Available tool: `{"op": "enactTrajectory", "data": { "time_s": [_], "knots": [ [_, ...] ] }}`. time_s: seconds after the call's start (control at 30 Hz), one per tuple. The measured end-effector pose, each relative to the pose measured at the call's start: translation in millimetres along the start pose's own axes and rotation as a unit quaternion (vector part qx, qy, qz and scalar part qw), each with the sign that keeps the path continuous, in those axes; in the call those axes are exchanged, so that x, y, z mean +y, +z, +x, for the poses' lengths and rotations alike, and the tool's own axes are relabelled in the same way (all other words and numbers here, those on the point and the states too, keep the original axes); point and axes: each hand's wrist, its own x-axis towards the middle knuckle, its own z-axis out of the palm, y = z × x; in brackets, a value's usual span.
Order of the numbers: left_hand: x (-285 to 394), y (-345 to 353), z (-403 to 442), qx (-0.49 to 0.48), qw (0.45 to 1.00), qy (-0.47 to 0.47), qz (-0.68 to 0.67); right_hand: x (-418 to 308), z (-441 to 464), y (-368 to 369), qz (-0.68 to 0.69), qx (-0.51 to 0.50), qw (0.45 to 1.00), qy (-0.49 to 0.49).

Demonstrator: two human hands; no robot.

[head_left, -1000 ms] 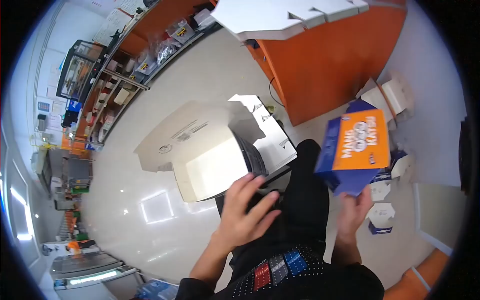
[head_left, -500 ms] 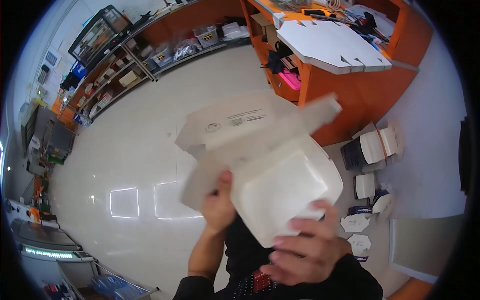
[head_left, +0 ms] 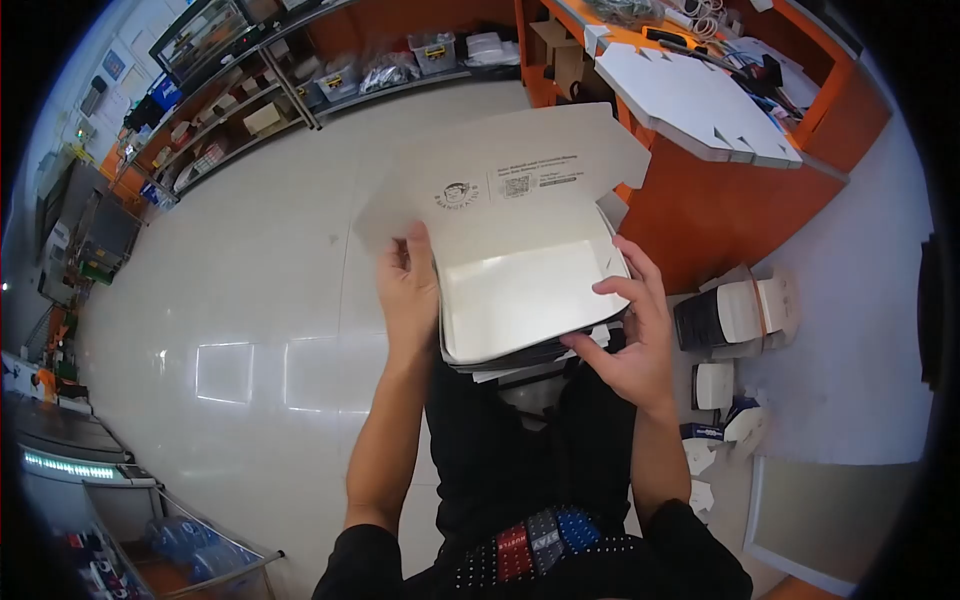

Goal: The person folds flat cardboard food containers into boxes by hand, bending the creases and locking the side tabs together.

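Open carton mid-view over the lap, printed lid up toward 12 o'clock. R hand at carton's approx. 4 o'clock, pinching that corner. L hand at its 9 o'clock, by the lid's side flap; flap's blurry, so can't tell if it's gripped. Banded carton stack at 3 o'clock in view; white sheets approx. 1 o'clock, atop orange cabinet.
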Motion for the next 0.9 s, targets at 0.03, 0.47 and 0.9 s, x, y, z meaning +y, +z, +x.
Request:
{"op": "enactTrajectory", "data": {
  "time_s": [0.03, 0.47, 0.9],
  "knots": [
    [0, -10, 0, -0.019, 0.999, -0.029, -0.008, 0, -1, 3, -0.007, 0.0, 1.0, 0.012],
    [13, -48, -33, 0.024, 0.953, 0.147, 0.264, -14, 0, 18, -0.115, -0.025, 0.993, -0.006],
    [65, 67, 13, -0.478, 0.566, 0.584, 0.332, 18, -2, -15, 0.265, -0.043, 0.954, 0.134]
  ]
}}
